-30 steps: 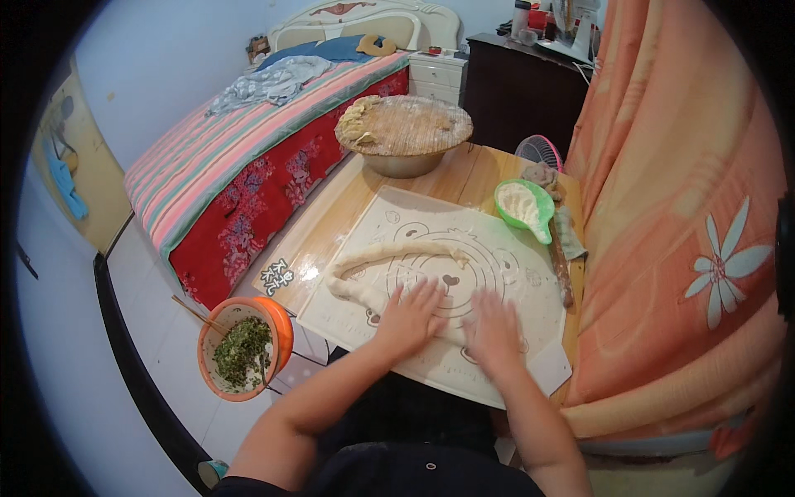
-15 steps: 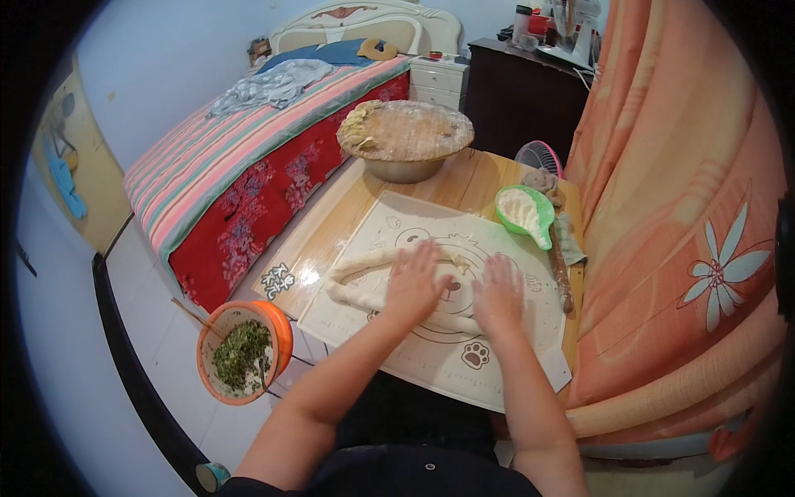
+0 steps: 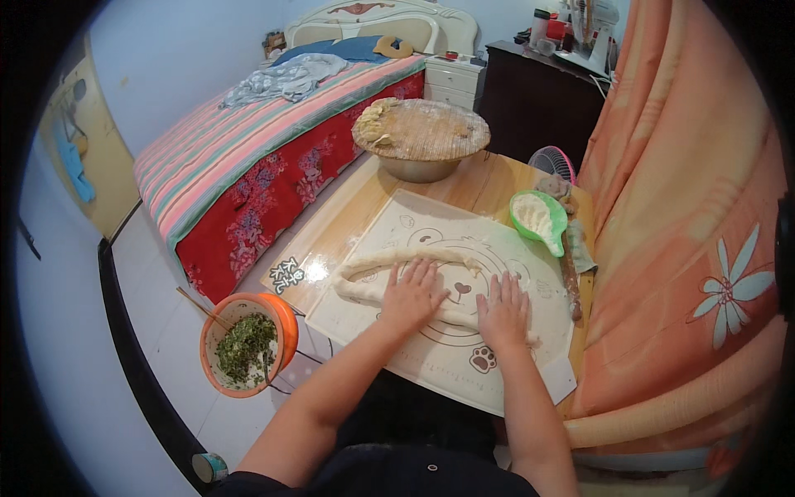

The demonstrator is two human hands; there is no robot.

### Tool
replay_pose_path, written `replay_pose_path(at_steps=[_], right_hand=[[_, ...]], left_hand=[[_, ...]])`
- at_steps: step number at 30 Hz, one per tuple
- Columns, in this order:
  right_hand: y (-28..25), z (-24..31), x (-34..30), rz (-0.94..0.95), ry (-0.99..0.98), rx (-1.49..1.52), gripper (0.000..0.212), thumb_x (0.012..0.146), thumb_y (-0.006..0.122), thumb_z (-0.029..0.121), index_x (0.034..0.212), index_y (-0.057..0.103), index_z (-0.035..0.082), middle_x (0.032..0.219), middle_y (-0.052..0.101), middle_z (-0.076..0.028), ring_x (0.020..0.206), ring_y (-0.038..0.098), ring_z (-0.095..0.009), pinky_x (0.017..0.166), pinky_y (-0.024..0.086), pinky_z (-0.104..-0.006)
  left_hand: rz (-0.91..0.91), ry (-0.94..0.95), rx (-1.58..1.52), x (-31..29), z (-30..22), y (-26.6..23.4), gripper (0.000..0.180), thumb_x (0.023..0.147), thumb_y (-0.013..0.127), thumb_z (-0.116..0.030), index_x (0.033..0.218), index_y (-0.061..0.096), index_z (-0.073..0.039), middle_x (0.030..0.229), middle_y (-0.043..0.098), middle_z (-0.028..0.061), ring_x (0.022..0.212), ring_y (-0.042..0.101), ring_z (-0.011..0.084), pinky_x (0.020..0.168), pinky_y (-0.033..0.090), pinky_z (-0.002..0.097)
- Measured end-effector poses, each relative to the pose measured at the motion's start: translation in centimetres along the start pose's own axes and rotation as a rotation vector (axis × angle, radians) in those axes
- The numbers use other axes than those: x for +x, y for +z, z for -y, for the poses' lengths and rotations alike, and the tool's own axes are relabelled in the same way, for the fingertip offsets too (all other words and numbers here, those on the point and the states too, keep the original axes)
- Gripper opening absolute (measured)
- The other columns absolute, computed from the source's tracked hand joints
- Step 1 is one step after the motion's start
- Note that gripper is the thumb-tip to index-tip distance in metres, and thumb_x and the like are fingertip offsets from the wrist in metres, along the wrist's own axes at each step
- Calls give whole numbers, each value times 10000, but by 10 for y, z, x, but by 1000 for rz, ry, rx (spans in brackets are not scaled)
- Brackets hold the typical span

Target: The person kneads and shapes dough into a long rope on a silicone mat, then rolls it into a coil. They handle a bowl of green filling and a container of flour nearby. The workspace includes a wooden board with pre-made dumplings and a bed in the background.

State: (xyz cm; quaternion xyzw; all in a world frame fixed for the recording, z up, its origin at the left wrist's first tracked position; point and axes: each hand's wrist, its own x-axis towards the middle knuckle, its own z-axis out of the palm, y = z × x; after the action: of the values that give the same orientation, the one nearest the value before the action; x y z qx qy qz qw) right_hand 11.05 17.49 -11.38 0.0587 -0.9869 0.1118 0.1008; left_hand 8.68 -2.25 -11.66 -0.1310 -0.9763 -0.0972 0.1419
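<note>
A long rope of pale dough (image 3: 358, 288) lies bent back on itself on a white silicone kneading mat (image 3: 414, 209) printed with a bear and a paw. My left hand (image 3: 411, 300) rests flat, fingers stretched out, over the near strand of the rope. On the same strand, farther right, lies my right hand (image 3: 503, 313), palm down with its fingers apart. The dough beneath both palms is hidden. One end of the rope shows just right of my right hand.
A green scoop of flour (image 3: 534, 214) and a rolling pin (image 3: 571, 290) lie on the table's right side. Behind the mat, a floury round board (image 3: 431, 131) covers a large basin. An orange bowl of chopped greens (image 3: 286, 331) stands at left. A curtain (image 3: 662, 248) hangs close on the right.
Both hands have drawn back toward me across the mat, over the near strand. More of the rope's right end now shows beside my right hand. The whole view has shifted slightly.
</note>
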Motion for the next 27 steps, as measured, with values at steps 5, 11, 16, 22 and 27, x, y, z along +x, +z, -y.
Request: replay_pose_path(at_steps=[5,11,16,22,27], right_hand=[[-36,-2,-62,298,-272,-19,625,919,495,390,1436,343,74,1507,303,-119,1396,249,-305,1130,162,-502],[-16,-14,-55,219,-131,5,608,932,473,397,1431,354,71,1510,297,-120,1402,238,-293,1141,128,-491],[-7,-17,3,33,18,15,579,934,461,388,1405,387,58,1489,334,-118,1400,242,-289,1143,130,-488],[-53,-17,-99,369,-164,-9,595,922,484,378,1423,370,79,1484,347,-117,1401,246,-288,1141,133,-488],[-37,-34,-39,158,9,-30,591,928,474,385,1426,374,83,1510,303,-112,1420,206,-267,1156,76,-469]], left_hand=[[139,261,83,-76,24,-34,595,915,451,-468,1400,408,-126,1461,393,71,1368,328,221,1124,199,494],[116,171,27,-67,37,-28,611,914,458,-461,1395,403,-87,1453,399,89,1364,330,224,1118,208,493],[-39,-42,48,-17,35,-4,573,913,462,-438,1376,442,-101,1449,408,86,1369,327,238,1128,187,485],[218,236,-56,-118,54,-56,561,933,466,-403,1411,390,-119,1471,378,65,1378,306,223,1131,183,472],[187,109,-30,-74,56,-49,545,949,444,-411,1403,403,-113,1474,373,75,1384,300,222,1138,166,467]])
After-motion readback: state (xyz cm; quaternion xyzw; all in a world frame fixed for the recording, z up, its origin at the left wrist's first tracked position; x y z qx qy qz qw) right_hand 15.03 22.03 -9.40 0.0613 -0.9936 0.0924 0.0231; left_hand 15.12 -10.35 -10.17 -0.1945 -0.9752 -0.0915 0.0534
